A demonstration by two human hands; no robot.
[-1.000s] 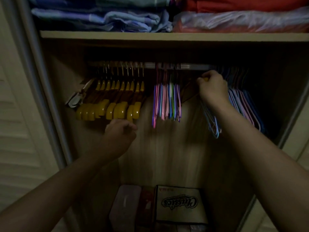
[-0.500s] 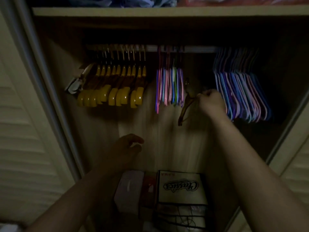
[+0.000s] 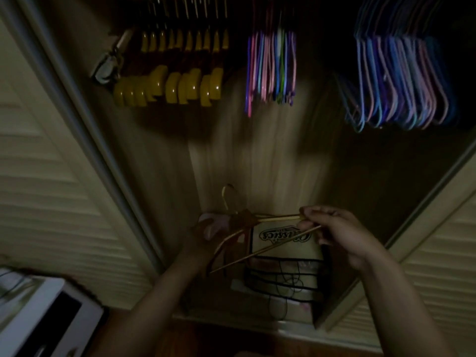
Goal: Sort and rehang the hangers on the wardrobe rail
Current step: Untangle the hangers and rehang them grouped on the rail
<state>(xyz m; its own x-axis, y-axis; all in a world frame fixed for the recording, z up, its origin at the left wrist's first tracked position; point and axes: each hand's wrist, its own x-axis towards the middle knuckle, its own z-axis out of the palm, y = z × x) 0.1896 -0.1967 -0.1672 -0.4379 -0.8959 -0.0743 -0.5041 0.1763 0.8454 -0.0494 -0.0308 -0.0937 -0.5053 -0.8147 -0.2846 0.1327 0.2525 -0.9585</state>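
A brown wooden hanger with a metal hook is held low in front of the wardrobe. My right hand pinches its right end and thin lower bar. My left hand reaches under the hanger's left arm, touching or close to it; its grip is hidden. Three groups hang at the top: yellow-tipped wooden hangers at the left, thin pink, blue and purple hangers in the middle, and blue and lilac wire hangers at the right. The rail itself is out of view.
Louvred doors stand open on both sides. On the wardrobe floor a box printed "Classics" stands behind my hands, with a black-trimmed bag before it. A white device lies at the lower left.
My right hand took the brown wooden hanger off the rail and brought it down low. My left hand moved in beneath it. The view tilted downwards.
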